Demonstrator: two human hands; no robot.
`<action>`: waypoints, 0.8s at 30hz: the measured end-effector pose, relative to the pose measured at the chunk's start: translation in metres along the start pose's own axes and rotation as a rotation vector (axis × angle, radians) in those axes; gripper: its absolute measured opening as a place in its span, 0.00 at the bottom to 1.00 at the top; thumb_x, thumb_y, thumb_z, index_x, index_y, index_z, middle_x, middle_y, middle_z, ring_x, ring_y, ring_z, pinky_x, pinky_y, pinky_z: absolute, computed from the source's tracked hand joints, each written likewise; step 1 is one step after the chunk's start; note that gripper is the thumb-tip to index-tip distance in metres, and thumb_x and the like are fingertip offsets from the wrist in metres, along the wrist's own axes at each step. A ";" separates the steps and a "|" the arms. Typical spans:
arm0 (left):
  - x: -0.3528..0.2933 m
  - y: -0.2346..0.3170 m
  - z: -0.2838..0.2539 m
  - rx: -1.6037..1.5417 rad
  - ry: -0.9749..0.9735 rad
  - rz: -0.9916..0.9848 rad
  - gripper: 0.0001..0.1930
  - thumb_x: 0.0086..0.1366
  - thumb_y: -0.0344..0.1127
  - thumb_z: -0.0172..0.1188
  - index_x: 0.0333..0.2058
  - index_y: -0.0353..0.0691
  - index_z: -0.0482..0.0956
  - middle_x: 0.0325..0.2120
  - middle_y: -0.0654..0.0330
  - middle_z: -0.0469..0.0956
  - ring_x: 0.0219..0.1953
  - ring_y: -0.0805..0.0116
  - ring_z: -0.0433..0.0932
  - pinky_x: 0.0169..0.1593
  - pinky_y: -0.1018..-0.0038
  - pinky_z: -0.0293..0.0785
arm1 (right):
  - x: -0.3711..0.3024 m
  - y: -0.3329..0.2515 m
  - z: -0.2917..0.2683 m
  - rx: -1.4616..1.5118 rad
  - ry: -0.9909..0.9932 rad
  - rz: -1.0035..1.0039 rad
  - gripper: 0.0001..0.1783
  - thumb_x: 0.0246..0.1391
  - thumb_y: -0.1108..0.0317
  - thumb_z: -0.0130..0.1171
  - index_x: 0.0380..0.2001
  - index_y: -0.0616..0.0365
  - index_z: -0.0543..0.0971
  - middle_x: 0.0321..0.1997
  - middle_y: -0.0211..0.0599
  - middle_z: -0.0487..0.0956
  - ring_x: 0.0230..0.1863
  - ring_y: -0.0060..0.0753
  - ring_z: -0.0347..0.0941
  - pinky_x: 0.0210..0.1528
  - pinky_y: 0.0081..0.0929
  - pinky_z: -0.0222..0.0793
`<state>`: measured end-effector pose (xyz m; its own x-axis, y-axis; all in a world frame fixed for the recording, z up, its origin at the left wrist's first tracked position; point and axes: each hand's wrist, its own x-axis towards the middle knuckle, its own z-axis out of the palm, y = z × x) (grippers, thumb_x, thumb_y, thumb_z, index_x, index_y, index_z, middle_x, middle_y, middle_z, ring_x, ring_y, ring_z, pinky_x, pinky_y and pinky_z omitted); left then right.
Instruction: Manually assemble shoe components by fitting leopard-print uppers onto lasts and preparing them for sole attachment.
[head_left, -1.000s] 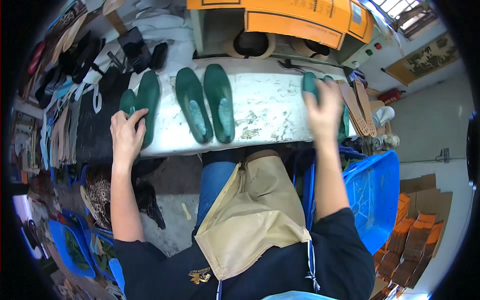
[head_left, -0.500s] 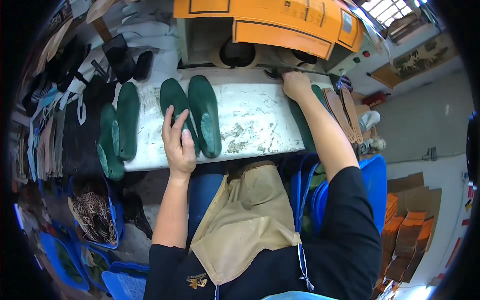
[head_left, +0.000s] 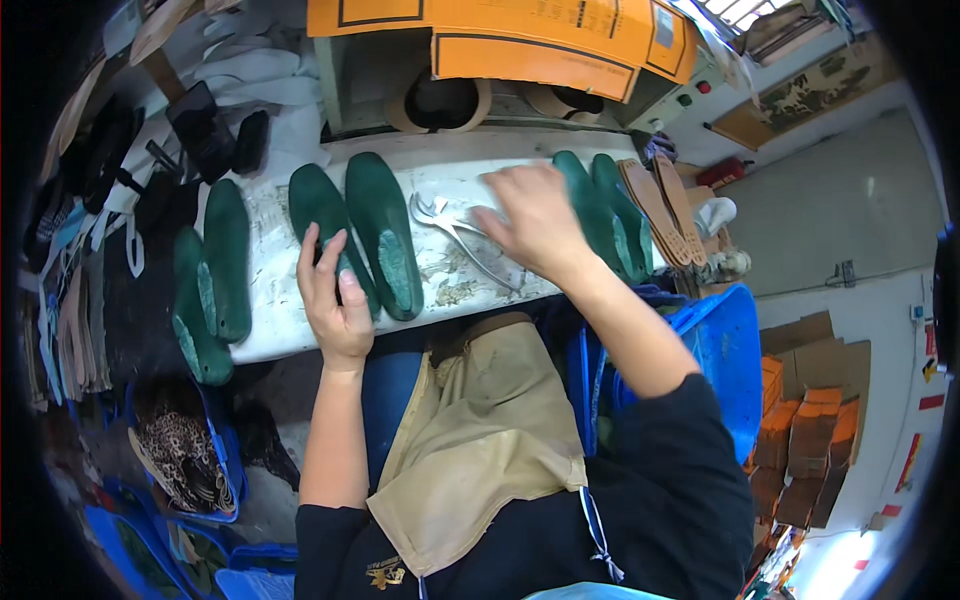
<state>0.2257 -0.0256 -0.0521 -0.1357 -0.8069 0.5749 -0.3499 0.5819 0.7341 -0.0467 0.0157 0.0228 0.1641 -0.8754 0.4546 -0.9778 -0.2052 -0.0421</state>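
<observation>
My left hand (head_left: pixel 335 310) rests on a dark green shoe last (head_left: pixel 318 195), thumb and fingers spread. Just right of it lies another green shoe last (head_left: pixel 375 205) with a scuffed pale patch. Silver pincers (head_left: pixel 440 218) lie on the white bench with jaws pointing left and handles apart. My right hand (head_left: pixel 535 220) is over the right part of the pincers, blurred by motion, its thumb apart from its fingers. It partly hides one handle; whether it touches that handle I cannot tell. More green shoe lasts (head_left: pixel 590 205) lie at the bench's right end.
Two green shoe lasts (head_left: pixel 228 260) lie at the left end of the bench (head_left: pixel 285 345). Tan perforated insoles (head_left: pixel 665 210) sit at the far right. An orange cardboard panel (head_left: pixel 530 62) overhangs the back. Blue bins (head_left: pixel 725 360) stand below.
My right hand has come back from the bench's rear edge, where it gripped a dark object. The pincers now lie in plain sight mid-bench. The left hand stays on the same last.
</observation>
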 end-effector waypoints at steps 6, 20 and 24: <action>0.000 0.003 -0.003 0.020 0.006 0.013 0.21 0.72 0.37 0.45 0.57 0.33 0.76 0.64 0.40 0.67 0.66 0.44 0.66 0.69 0.57 0.59 | -0.136 0.032 -0.024 -0.271 0.174 0.701 0.35 0.48 0.58 0.71 0.57 0.60 0.73 0.69 0.64 0.60 0.69 0.71 0.56 0.68 0.62 0.56; 0.000 0.005 -0.003 -0.015 -0.060 -0.042 0.22 0.71 0.39 0.48 0.60 0.36 0.74 0.67 0.39 0.60 0.70 0.43 0.60 0.71 0.57 0.55 | -0.122 0.127 -0.028 -0.272 -0.067 0.522 0.37 0.47 0.61 0.70 0.61 0.58 0.72 0.74 0.57 0.60 0.72 0.63 0.58 0.70 0.52 0.59; 0.006 0.003 -0.005 0.013 -0.168 -0.057 0.22 0.68 0.39 0.52 0.59 0.39 0.74 0.70 0.37 0.55 0.74 0.39 0.51 0.73 0.54 0.48 | -0.087 0.047 -0.001 0.091 0.273 0.205 0.30 0.51 0.66 0.67 0.57 0.64 0.73 0.56 0.57 0.76 0.60 0.60 0.70 0.62 0.50 0.65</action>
<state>0.2282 -0.0288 -0.0449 -0.2684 -0.8446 0.4632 -0.3736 0.5345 0.7581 -0.1069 0.0828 -0.0175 -0.0869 -0.7558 0.6490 -0.9693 -0.0863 -0.2303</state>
